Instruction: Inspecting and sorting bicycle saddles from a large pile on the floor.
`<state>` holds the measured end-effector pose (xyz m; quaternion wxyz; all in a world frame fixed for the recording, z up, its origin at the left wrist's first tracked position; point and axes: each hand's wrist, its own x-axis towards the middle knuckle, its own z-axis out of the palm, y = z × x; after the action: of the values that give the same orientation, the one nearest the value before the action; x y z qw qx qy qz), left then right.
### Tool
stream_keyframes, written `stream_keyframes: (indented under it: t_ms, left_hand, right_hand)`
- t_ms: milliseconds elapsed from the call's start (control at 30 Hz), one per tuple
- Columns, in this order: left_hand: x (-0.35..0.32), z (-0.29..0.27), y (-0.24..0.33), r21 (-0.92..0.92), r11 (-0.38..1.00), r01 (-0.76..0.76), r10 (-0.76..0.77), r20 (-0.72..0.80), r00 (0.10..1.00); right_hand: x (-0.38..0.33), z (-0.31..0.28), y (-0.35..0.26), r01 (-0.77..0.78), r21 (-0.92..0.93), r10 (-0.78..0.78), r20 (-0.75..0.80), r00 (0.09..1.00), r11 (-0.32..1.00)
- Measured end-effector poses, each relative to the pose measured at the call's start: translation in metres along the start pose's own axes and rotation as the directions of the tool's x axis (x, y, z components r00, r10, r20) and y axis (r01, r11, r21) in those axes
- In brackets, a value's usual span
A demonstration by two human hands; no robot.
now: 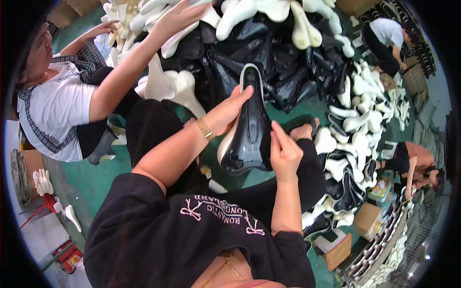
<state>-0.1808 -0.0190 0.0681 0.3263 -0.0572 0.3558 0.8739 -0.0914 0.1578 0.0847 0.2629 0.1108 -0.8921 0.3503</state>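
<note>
A bicycle saddle [250, 137], with a black plastic shell set in a cream foam body, is held underside up before my chest, its narrow nose pointing away. My left hand [228, 113] grips its left side near the nose, thumb pressed on the shell's edge. My right hand [286, 156] is closed beside the wide part's right edge, fingertips at the rim; whatever is between them is hidden. Just beyond the saddle lies a heap of black saddle shells [283, 60]. Cream foam saddle bodies [235, 19] are piled behind them.
At my left a seated person [57, 105] in a white shirt reaches an arm across toward the pile. More foam bodies [357, 125] lie on the green floor [79, 177] at right. Two other people [388, 38] bend over work farther right, near a cardboard box [369, 220].
</note>
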Motion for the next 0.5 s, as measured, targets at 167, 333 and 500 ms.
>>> stream_keyframes:
  t_ms: [167, 333, 500]
  left_hand:
    - [-0.012, 0.003, -0.011, 0.373, 0.926, -0.053, 0.065, -0.019, 0.998]
    - [-0.011, -0.003, -0.015, 0.349, 0.937, -0.022, 0.020, 0.009, 1.000]
    - [-0.015, -0.006, -0.014, 0.278, 0.960, 0.041, -0.027, -0.053, 0.998]
  right_hand:
    - [0.006, 0.003, 0.014, -0.018, 0.006, 0.018, 0.027, 0.999, 1.000]
    - [0.005, 0.008, 0.020, 0.012, -0.003, -0.012, 0.012, 1.000, 1.000]
    - [0.006, 0.012, 0.015, 0.018, -0.051, -0.017, 0.015, 1.000, 0.999]
